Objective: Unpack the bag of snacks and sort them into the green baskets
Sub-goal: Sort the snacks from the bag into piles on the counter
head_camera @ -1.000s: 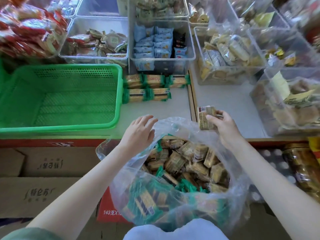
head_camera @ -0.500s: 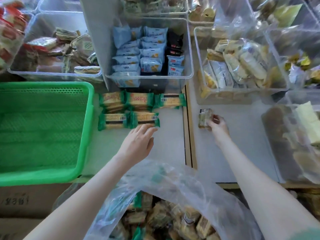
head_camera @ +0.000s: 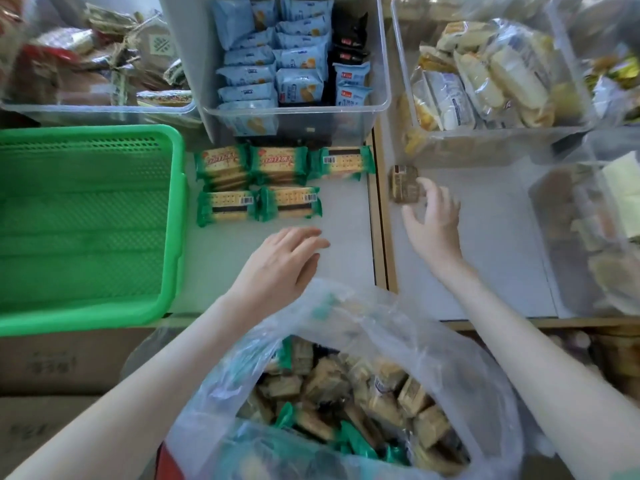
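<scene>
Right hand (head_camera: 433, 221) has let go, fingers spread and holding nothing. Brown packet (head_camera: 403, 184) now lies on the shelf (head_camera: 485, 258) beside them, likely kept apart from the green cracker packs (head_camera: 259, 185). Left hand (head_camera: 282, 266) relaxed, empty, by the bag (head_camera: 398, 327) — green basket (head_camera: 173, 220) well off.

Your pale grey surface (head_camera: 346, 244) is split by a thin wooden strip (head_camera: 379, 220). Left of it sit a green perforated plastic basket (head_camera: 173, 220) and, just beside that, green-ended cracker packets (head_camera: 278, 164) in two rows. Right of the strip lies one small brown wrapped snack (head_camera: 403, 184), and clear plastic bins (head_camera: 294, 116) stand along the back.
</scene>
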The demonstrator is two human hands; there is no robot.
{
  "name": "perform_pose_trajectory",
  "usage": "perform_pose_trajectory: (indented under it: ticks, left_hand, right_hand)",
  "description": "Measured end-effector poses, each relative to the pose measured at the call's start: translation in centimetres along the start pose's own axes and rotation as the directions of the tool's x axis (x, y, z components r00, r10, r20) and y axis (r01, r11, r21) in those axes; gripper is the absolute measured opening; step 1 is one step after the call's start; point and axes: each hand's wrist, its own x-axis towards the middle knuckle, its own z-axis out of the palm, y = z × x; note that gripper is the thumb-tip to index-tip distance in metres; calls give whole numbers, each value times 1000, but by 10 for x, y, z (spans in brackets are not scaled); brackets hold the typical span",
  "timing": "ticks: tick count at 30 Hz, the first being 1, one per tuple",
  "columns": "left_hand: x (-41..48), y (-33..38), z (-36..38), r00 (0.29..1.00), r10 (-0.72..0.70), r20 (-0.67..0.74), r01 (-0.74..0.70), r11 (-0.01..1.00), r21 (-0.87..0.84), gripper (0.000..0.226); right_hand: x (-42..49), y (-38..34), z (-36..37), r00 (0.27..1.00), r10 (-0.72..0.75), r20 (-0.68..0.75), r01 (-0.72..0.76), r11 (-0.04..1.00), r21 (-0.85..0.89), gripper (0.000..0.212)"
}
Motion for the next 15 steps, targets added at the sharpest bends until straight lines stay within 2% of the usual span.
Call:
perform_pose_trajectory:
  ticks: [3, 5, 7, 9, 11, 12, 14, 15]
  left_hand:
    - [-46, 21, -1, 986, 167, 15, -167, 986, 8, 27]
    - [-79, 27, 5, 968, 241, 77, -245, 968, 53, 28]
    - [-110, 24, 13, 964, 212, 158, -238, 957, 164, 36]
    - [-134, 19, 19, 966, 133, 219, -192, 943, 272, 49]
    - [-150, 15, 21, 966, 90, 241, -167, 932, 323, 54]
    - [-155, 15, 21, 969, 82, 235, -159, 931, 330, 54]
    - [-159, 18, 18, 973, 79, 215, -148, 933, 327, 58]
    - [-159, 19, 16, 976, 77, 206, -143, 934, 327, 61]
  right_hand:
    - [-82, -34, -18, 962, -260, 82, 260, 966, 6, 41]
    - [-135, -48, -21, 901, -419, 116, 422, 907, -2, 37]
    - [-183, -53, -16, 808, -563, 170, 572, 820, -1, 35]
    - [-221, -52, -7, 665, -689, 288, 731, 680, -62, 40]
    - [-247, -40, 7, 523, -696, 492, 847, 492, -202, 48]
    - [-254, -35, 15, 502, -637, 585, 862, 425, -277, 53]
    - [-256, -32, 29, 523, -496, 693, 849, 376, -372, 63]
    - [-254, -34, 34, 518, -448, 729, 853, 338, -398, 60]
